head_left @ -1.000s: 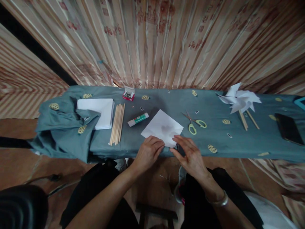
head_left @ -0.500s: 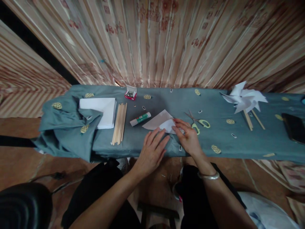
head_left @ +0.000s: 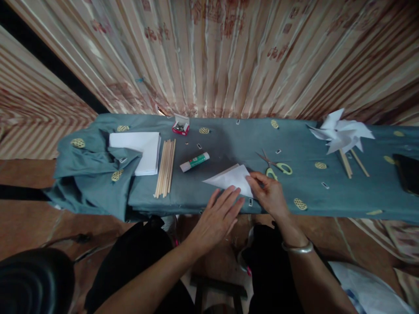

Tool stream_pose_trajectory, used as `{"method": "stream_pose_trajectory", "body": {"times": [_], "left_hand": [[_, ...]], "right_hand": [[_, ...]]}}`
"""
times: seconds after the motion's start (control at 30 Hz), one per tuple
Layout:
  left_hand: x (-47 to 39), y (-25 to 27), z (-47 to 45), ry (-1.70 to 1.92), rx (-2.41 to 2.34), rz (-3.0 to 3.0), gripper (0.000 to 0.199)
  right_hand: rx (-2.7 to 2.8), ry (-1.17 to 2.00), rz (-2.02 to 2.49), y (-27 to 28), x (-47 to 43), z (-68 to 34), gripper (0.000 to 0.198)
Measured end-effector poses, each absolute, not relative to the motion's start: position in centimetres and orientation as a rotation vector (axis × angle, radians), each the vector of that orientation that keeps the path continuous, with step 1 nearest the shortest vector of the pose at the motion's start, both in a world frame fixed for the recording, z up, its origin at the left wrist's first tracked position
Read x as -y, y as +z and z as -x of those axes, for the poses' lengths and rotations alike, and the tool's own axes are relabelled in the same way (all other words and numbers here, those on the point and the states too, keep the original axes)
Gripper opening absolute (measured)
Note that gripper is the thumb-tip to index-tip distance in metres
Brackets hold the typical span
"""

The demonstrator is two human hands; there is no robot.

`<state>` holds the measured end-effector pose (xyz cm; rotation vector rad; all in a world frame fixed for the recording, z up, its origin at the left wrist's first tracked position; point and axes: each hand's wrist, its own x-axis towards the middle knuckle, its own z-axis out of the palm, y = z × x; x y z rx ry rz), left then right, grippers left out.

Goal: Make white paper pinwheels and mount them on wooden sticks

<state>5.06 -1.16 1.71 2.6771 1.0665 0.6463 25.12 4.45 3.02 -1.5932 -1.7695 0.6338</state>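
Observation:
A white sheet of paper point(head_left: 231, 178), folded to a triangle with its long point to the left, lies near the table's front edge. My right hand point(head_left: 268, 192) pinches its right corner between thumb and fingers. My left hand point(head_left: 218, 218) rests with fingers stretched out on the paper's lower edge. Just beyond the right hand lie scissors point(head_left: 271, 165) with light green handles, blades apart. A capped glue stick point(head_left: 194, 162) with a green label is left of the paper.
Left stand a bundle of wooden sticks point(head_left: 166, 168) and a stack of white paper point(head_left: 150, 152). Behind them sits a small open red box point(head_left: 180, 126) of metal bits. Paper pinwheels point(head_left: 342, 131) on sticks and a dark phone point(head_left: 406, 172) lie right. A curtain point(head_left: 209, 65) hangs behind.
The paper has been folded over into a narrower triangle and shifted right and toward me. Both hands have moved slightly right with it.

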Motion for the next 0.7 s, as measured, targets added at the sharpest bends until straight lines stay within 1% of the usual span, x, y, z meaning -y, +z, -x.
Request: {"method": "stream_pose_trajectory", "body": {"times": [0.13, 0.27, 0.7], "left_hand": [[0.9, 1.1, -5.1, 0.524, -1.179, -2.642, 0.058], [0.3, 0.9, -4.9, 0.480, -1.204, -2.600, 0.060], [-0.2, 0.3, -4.8, 0.503, -1.227, -2.564, 0.062]], "right_hand": [[1.840, 0.432, 1.586, 2.0, -4.7, -24.9, 0.023], [1.825, 0.310, 1.627, 0.9, -4.9, -24.6, 0.022], [1.759, 0.268, 1.689, 0.4, -6.2, -24.2, 0.015]]}}
